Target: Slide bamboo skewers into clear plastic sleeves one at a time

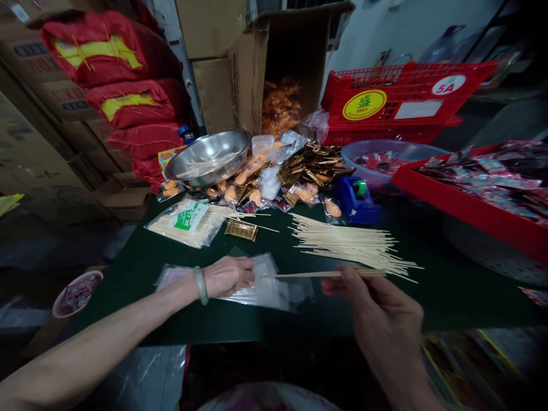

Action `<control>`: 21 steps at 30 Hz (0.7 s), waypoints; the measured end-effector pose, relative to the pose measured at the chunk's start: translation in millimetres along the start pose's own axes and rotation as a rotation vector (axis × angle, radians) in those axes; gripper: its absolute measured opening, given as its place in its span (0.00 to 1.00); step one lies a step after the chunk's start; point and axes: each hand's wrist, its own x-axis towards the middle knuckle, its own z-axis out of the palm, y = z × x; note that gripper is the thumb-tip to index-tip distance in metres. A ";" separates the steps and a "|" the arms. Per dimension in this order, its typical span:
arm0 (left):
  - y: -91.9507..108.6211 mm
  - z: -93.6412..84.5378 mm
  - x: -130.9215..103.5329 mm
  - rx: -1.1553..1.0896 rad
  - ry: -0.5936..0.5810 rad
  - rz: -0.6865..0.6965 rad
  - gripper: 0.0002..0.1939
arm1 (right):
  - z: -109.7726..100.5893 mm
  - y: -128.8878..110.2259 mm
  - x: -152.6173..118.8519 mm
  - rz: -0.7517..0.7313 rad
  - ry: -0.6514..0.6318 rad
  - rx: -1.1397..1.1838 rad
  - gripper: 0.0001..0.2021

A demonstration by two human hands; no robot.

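My left hand (231, 276), a pale green bangle at its wrist, is closed over the clear plastic bags (265, 285) on the dark green table (205, 326); what its fingers pinch is too small to tell. Between the thumb and fingers of my right hand (377, 302) are thin wooden sticks (317, 274), their far ends pointing left over the bags. Behind my right hand lies a loose pile of sticks (342, 238). A bag of sticks (192, 220) and a gold packet (241, 229) lie behind my left hand.
Along the back stand a metal bowl (209, 158), gold packets (314, 165), a blue tape dispenser (357, 200) and a clear basin (385, 157). A red tray (471, 211) of packets fills the right side. Behind are a red crate (402, 97) and an open carton (252, 80).
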 end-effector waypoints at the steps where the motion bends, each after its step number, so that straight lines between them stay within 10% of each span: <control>1: 1.9 -0.7 -1.2 0.055 -0.016 0.039 0.09 | 2.5 1.0 1.0 0.021 -0.009 0.014 0.08; 16: 24.4 -25.7 -9.0 0.420 0.189 0.145 0.14 | 79.9 14.5 -12.0 0.211 -0.339 0.124 0.12; 21: 26.6 -24.2 -14.7 0.284 0.307 -0.016 0.11 | 90.9 20.3 -12.3 0.225 -0.425 0.114 0.12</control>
